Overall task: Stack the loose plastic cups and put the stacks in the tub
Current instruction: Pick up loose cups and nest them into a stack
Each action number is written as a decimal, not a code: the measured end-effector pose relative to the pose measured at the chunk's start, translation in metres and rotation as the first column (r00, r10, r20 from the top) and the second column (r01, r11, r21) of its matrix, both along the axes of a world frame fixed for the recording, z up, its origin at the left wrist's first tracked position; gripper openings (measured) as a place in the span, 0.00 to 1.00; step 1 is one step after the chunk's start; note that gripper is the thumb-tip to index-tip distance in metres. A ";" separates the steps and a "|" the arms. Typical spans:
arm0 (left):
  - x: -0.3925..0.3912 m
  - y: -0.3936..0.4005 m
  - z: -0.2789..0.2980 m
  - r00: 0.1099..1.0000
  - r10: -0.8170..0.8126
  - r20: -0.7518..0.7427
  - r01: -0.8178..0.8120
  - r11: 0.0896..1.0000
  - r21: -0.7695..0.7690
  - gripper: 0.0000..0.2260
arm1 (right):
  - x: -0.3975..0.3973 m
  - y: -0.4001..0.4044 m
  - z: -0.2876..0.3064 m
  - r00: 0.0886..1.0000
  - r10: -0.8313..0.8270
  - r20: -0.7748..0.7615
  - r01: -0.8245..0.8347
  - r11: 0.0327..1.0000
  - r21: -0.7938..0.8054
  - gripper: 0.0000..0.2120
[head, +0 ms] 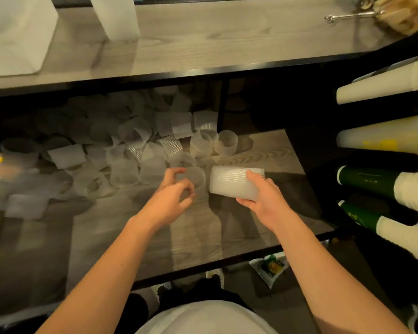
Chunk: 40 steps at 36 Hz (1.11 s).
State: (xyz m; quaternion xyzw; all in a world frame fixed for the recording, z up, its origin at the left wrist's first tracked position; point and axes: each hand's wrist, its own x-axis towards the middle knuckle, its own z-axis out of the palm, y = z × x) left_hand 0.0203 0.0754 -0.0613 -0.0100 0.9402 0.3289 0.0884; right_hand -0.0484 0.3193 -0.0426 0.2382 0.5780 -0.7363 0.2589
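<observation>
Under the grey wooden shelf (251,153), your right hand (263,198) grips the sideways stack of ribbed translucent plastic cups (232,183), mouth facing your left hand (171,198), whose curled fingers close on one loose clear plastic cup (194,178) to nest it.

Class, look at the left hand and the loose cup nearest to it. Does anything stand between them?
Nothing visible does. The left hand has its fingers curled right at the nearest loose cup, with no object between. The right hand holds the stack of cups off to the side, clear of that path.
</observation>
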 end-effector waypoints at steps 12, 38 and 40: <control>0.006 -0.023 0.042 0.985 -0.151 0.078 0.169 0.918 -0.359 0.14 | 0.002 -0.026 0.001 0.997 0.076 -0.006 -0.077 0.993 -0.088 0.27; -0.039 0.000 -0.028 0.882 0.471 -0.010 -0.464 0.863 -0.202 0.21 | 0.004 -0.033 -0.005 0.995 -0.056 0.087 0.060 0.997 -0.039 0.25; -0.043 -0.005 -0.034 0.958 0.283 -0.045 -0.256 0.774 -0.580 0.19 | 0.005 -0.031 -0.003 0.992 -0.087 0.092 0.091 0.995 -0.034 0.25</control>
